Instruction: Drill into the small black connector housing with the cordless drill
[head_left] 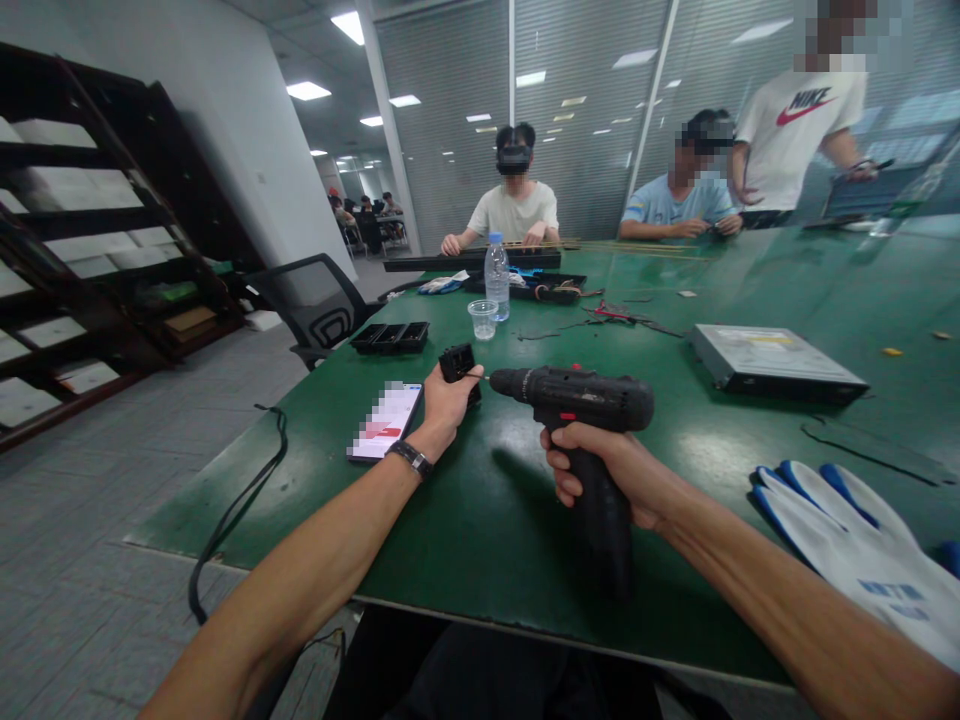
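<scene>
My right hand is wrapped round the grip of a black cordless drill, its index finger up by the trigger. The drill lies level above the table, its bit pointing left. My left hand holds a small black plastic part, whose exact kind I cannot make out. The bit's tip reaches the left thumb and this part; whether it touches the part is hidden. Just left of my left hand lies a phone with its screen lit.
On the green table are a black compartment tray, a clear cup, a water bottle, a silver disc drive and white-blue gloves. A black cable hangs over the left edge. Several people are across the table.
</scene>
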